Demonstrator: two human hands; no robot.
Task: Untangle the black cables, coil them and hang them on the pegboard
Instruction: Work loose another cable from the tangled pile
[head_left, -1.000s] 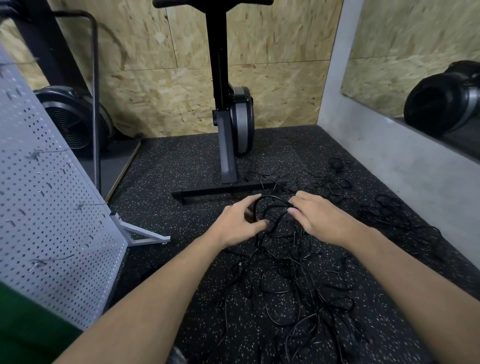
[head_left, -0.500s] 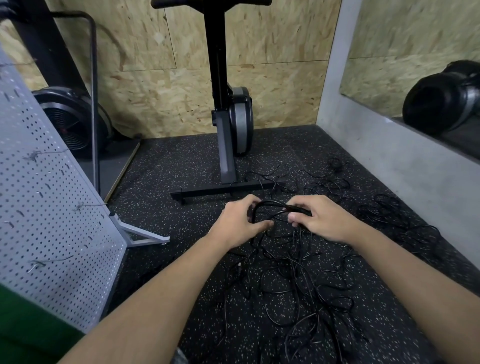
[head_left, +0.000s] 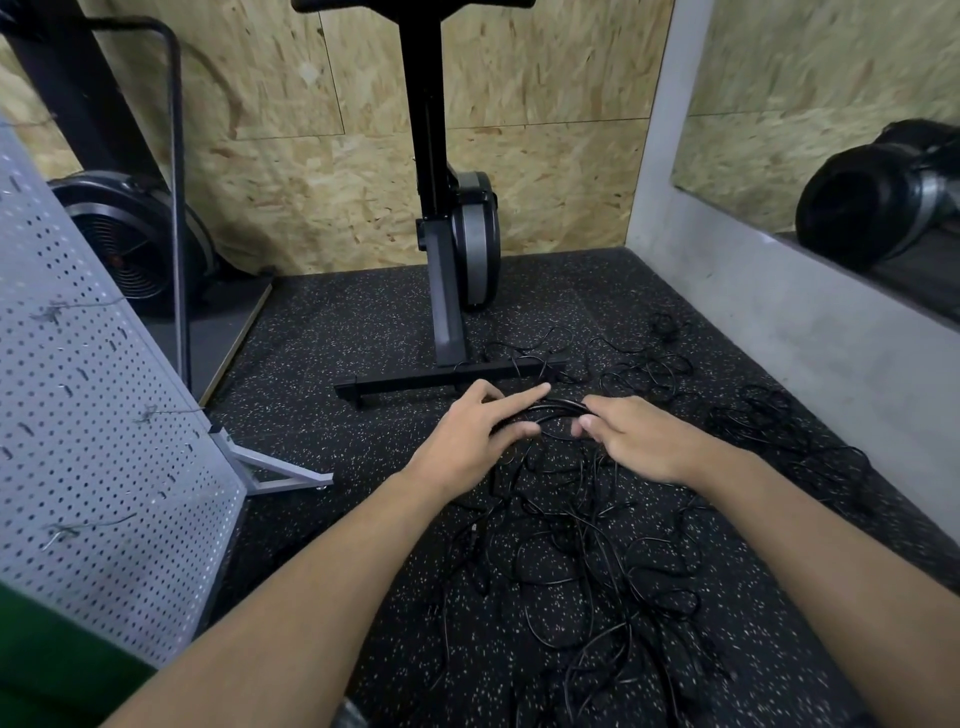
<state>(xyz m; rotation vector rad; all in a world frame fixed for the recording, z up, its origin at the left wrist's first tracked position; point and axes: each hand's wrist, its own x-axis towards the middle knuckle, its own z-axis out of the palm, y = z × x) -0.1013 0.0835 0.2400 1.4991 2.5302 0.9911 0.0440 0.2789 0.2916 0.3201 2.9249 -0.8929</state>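
Soft, rather dim indoor light left only faint shadows. The black cables (head_left: 571, 561) sank into the dark floor (head_left: 337, 338). Wide-angle bending curved the pegboard (head_left: 104, 415) at the edge; the left hand (head_left: 467, 441) was slightly blurred at its tips

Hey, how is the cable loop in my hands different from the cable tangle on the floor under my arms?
The cable loop is gathered into a tight arc of a few strands; the cable tangle sprawls in loose, crossing loops. The cable loop is held up between the left hand and right hand; the cable tangle lies on the floor. Both are thin black cable.
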